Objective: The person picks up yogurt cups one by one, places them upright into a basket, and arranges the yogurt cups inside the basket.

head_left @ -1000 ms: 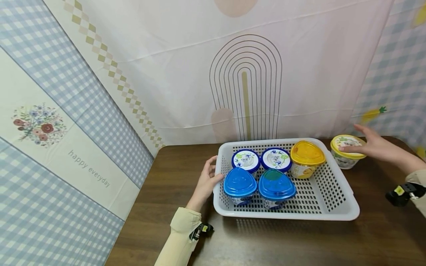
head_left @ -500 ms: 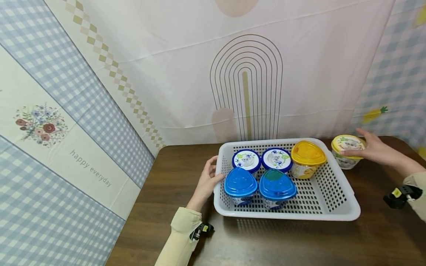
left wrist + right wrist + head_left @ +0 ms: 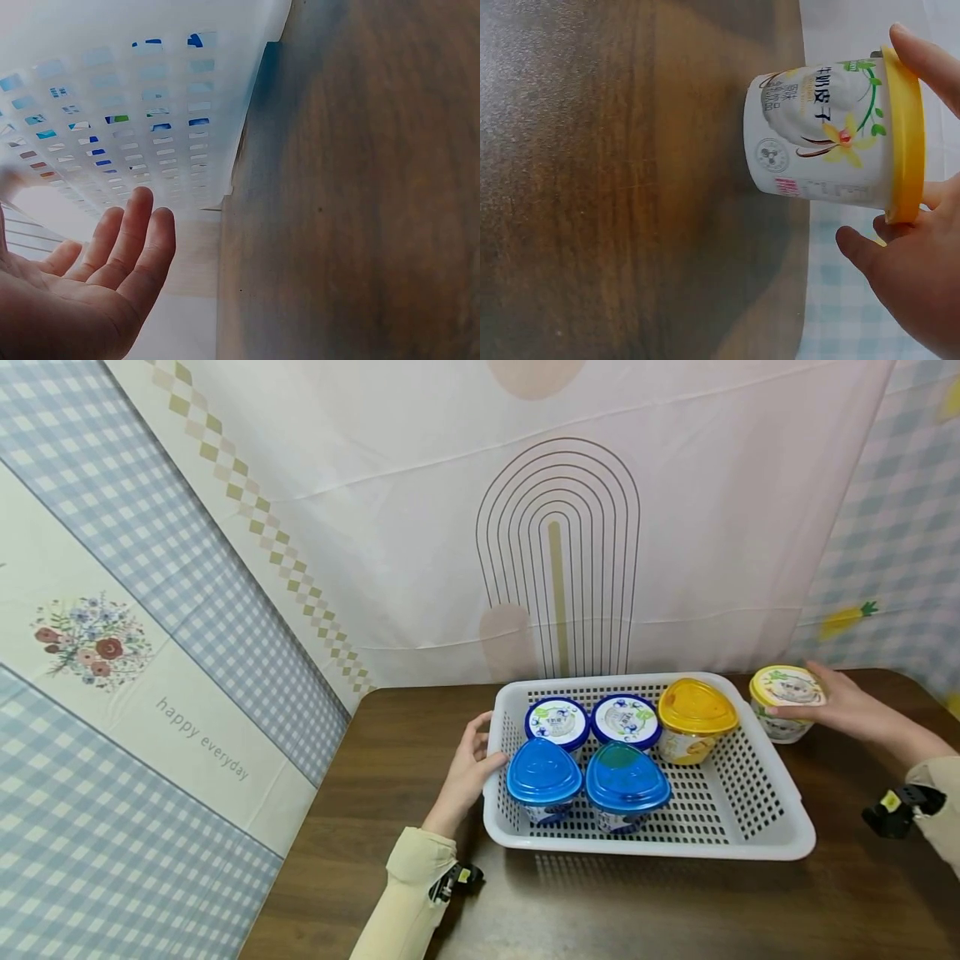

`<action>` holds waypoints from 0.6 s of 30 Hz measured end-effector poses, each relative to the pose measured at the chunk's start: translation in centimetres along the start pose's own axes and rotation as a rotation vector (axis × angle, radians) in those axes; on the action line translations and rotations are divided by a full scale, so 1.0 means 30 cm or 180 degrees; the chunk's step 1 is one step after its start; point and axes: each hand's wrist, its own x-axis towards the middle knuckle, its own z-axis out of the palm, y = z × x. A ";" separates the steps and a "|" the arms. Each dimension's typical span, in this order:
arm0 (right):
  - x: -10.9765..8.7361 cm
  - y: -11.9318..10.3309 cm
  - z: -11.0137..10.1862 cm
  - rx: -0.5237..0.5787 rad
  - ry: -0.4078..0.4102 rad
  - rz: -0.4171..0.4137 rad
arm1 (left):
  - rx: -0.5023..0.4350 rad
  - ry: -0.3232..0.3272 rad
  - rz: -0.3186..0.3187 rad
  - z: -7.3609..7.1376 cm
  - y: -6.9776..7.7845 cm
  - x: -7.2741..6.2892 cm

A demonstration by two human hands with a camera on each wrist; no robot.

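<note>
A white perforated plastic basket (image 3: 720,847) stands on the table. My left hand (image 3: 467,770) rests at its left end, thumb at the rim and fingers outside the wall. In the left wrist view the fingers (image 3: 135,232) are loosely bent beside the slotted side. Right of the basket is a round white food tub (image 3: 817,135) with a yellow lid, printed with a vanilla flower. My right hand (image 3: 846,703) grips it by the lid, thumb across the near edge and fingers round the far side. The tub's base is close over the table.
Inside the basket are two tubs with white-and-blue lids (image 3: 557,722), two with domed blue lids (image 3: 544,772), and one with a domed yellow lid (image 3: 697,707). A patterned cloth (image 3: 405,527) hangs behind the brown wooden table (image 3: 360,860).
My right hand has come down and closed its thumb and fingers onto the yellow-lidded tub, which now tilts slightly. My left hand keeps its place at the basket.
</note>
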 end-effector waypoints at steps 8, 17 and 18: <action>0.019 0.014 0.023 0.0103 0.0098 -0.0126 | 0.0034 0.0025 -0.0013 0.005 -0.001 0.000; 0.016 0.025 0.034 0.0194 0.0136 0.0001 | 0.0044 0.0013 -0.0026 0.006 -0.003 0.001; 0.016 0.026 0.035 0.0211 0.0129 0.0005 | 0.0040 0.0018 -0.0029 0.006 -0.003 0.000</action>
